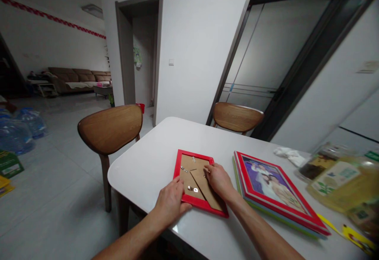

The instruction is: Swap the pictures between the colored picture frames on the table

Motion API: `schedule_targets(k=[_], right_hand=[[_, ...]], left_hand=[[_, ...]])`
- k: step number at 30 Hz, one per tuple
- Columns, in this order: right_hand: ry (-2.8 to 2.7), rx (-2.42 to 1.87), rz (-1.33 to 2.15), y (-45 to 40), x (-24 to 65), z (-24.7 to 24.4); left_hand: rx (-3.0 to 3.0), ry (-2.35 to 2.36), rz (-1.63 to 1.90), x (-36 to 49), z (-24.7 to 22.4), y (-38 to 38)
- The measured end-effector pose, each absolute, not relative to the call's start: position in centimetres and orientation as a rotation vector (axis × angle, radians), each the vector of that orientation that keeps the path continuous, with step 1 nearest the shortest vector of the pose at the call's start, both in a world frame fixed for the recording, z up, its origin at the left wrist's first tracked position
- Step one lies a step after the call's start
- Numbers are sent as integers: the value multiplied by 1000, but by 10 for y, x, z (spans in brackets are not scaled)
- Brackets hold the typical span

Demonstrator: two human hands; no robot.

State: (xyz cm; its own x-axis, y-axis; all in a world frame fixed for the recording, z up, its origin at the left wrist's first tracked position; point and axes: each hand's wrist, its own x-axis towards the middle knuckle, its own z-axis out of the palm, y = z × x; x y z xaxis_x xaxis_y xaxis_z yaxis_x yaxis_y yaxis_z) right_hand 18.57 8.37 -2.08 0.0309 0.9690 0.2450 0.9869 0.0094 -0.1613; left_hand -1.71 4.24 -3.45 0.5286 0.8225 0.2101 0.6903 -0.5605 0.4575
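Observation:
A red picture frame point(219, 212) lies face down on the white table point(142, 169), its brown backing board point(186, 163) with a fold-out stand point(204, 185) facing up. Small metal clips point(193, 189) sit around the edges of the board. My left hand point(171, 199) grips the frame's left side near the lower corner, thumb along the near edge. Over the right side, the curled fingers of my right hand point(218, 179) pinch at a metal clip point(205, 173), which they partly cover.
To the right lies a stack of picture frames, topped by a red framed photo point(272, 185). Beyond it are a white tissue point(290, 156), a clear jar point(321, 159), an oil bottle point(337, 181) and a yellow item point(358, 238). Wooden chairs point(114, 128) stand at the table's far sides.

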Motion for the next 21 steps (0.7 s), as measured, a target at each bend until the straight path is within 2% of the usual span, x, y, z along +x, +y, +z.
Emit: schedule_targets(k=[11, 21], right_hand=[[-1875, -2134, -41, 129, 166, -32], [-1899, -2041, -5, 102, 164, -24]], left_hand=[[2453, 1204, 562, -17, -34, 48], [2423, 1196, 576, -18, -35, 48]])
